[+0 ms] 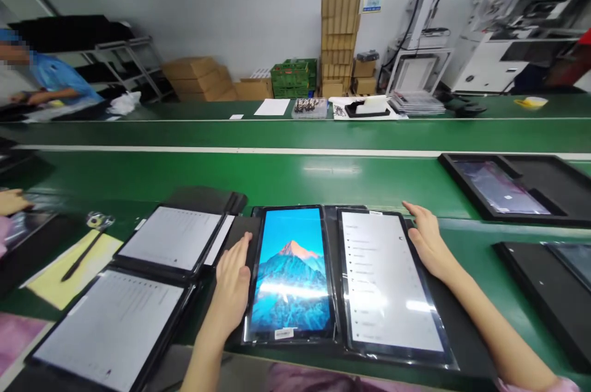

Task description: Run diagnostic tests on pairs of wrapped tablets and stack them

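Two tablets lie side by side in front of me. One tablet shows a blue mountain picture and has a small label at its lower edge. The other tablet shows a white list screen. My left hand rests beside the mountain tablet's left edge, fingers stretched out and holding nothing. Beyond the upper right edge of the list tablet is my right hand, its fingers apart with nothing in them. Further left lie an upper tablet and a lower tablet, both with pale lit screens.
At right a black foam tray holds a dark panel, with another black tray nearer. Yellow paper lies at left. A co-worker's hand shows at the left edge; another person sits behind. Green crates stand at the back.
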Tool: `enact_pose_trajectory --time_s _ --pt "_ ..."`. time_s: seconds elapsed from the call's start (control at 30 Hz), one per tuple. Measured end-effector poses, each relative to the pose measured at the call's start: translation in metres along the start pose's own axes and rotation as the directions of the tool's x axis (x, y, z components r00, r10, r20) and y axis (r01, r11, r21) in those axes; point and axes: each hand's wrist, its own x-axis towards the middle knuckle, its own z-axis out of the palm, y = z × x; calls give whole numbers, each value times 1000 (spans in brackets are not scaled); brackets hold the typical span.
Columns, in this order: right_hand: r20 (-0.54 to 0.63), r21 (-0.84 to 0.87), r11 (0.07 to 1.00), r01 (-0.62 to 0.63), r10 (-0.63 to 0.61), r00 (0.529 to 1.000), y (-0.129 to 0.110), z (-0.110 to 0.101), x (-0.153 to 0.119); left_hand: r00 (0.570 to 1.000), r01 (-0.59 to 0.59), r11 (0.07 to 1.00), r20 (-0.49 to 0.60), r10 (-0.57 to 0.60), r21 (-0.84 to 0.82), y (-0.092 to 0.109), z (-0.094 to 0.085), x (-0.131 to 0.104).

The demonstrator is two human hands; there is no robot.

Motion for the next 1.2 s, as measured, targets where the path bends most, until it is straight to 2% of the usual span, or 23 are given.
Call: enact_pose_trajectory --time_s 0.17,0.33,0.57,0.73,0.83,0.93,1.0,1.07,1.13,1.2 --pt "33 67 997 -50 48 998 3 -1 -5 997 37 999 63 -36 -22 7 -5 -2" --pt "3 152 980 -132 133 991 6 -2 -8 993 68 998 98 -68 2 11 -5 1" --pt "-1 128 975 -179 181 983 8 -9 -10 979 104 994 176 -101 -9 21 -11 -1" --pt "4 141 967 -210 212 977 4 -12 -10 980 94 996 180 -90 -12 24 -10 -1" --pt "-47 191 958 -213 226 973 -3 -14 -9 982 101 995 164 -96 -22 20 -8 -1" --pt "-147 191 962 -196 225 963 -13 -20 -8 980 116 993 161 -113 -10 19 -7 0" --pt "-202 134 978 -160 185 962 -24 -29 -7 979 99 995 178 -101 22 21 -8 1" --pt "-196 36 998 -55 61 979 -41 -41 -8 978 44 997 201 -56 62 23 -9 2" --pt "-60 -46 990 134 -136 989 -66 -51 -10 976 -20 996 217 1 88 24 -11 3" --pt "156 -89 938 335 -319 935 -95 -54 -14 976 -61 995 213 45 72 22 -11 3"
